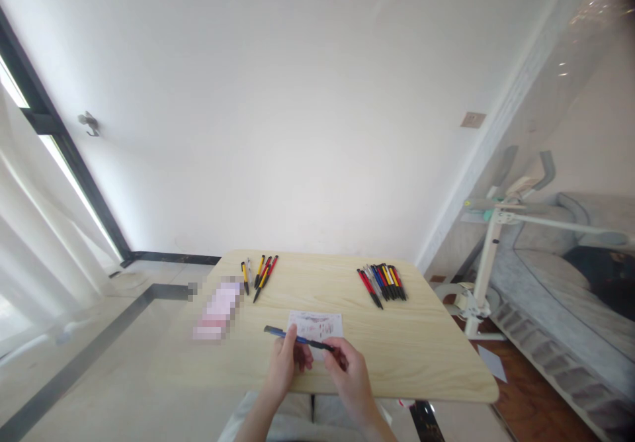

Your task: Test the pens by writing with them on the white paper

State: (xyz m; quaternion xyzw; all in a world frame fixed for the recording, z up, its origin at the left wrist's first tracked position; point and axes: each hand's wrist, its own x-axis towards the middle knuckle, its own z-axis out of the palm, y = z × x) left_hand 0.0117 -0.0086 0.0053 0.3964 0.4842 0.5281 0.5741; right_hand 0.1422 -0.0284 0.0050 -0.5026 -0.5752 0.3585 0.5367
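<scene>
My left hand (288, 362) and my right hand (350, 366) together hold a blue pen with black ends (297, 338) level above the near edge of a light wooden table (426, 356). The left fingers pinch the pen's middle. At its right end the right fingers are closed on the tip. Just behind the pen a white sheet of paper with reddish scribbles (317, 325) lies flat on the table.
Several pens (381, 282) in red, blue, black and yellow lie in a row at the back right. A smaller group of yellow, red and black pens (260, 273) lies at the back left. A blurred pink object (218, 309) sits left of the paper. A white stand (483, 276) and a grey sofa (560, 276) are to the right.
</scene>
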